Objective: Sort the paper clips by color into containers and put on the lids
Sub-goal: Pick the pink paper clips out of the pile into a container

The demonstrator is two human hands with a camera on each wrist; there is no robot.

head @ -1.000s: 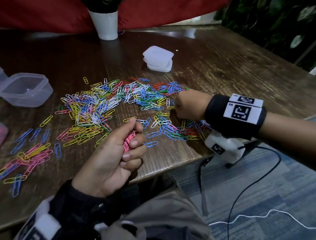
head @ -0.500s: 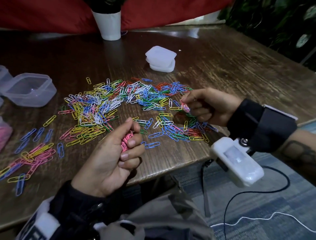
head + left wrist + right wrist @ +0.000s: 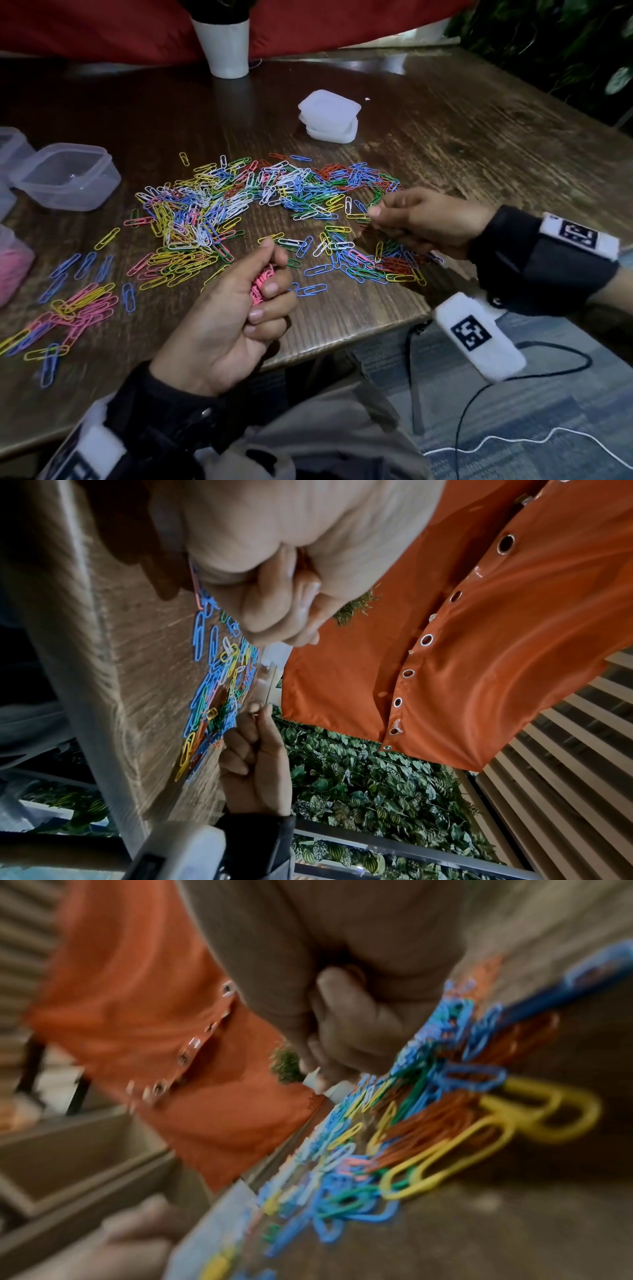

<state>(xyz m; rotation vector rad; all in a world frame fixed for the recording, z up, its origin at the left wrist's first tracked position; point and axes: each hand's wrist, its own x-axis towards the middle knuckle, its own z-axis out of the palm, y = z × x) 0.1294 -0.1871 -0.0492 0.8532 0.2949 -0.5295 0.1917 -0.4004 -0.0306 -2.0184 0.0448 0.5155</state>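
A wide scatter of mixed-colour paper clips [image 3: 239,205] lies on the wooden table [image 3: 445,144]. My left hand [image 3: 263,291] hovers near the front edge, fingers curled round a bunch of pink clips [image 3: 261,282]. My right hand [image 3: 375,212] is raised just over the right side of the scatter, thumb and forefinger pinched together. What they pinch is nearly hidden; it looks like one small pink clip. The left wrist view shows the right hand [image 3: 255,710] pinching above the clips [image 3: 212,696]. The right wrist view is blurred.
An empty clear container [image 3: 65,181] stands at the left, with a container of pink clips [image 3: 13,267] and others [image 3: 10,147] at the left edge. Stacked white lids [image 3: 329,116] sit behind the scatter. A white pot [image 3: 226,44] stands at the back. A smaller clip cluster [image 3: 78,308] lies front left.
My right hand has lifted off the clips, turned palm inward and come up pinching a pink clip. The left hand has kept still with its pink bunch.
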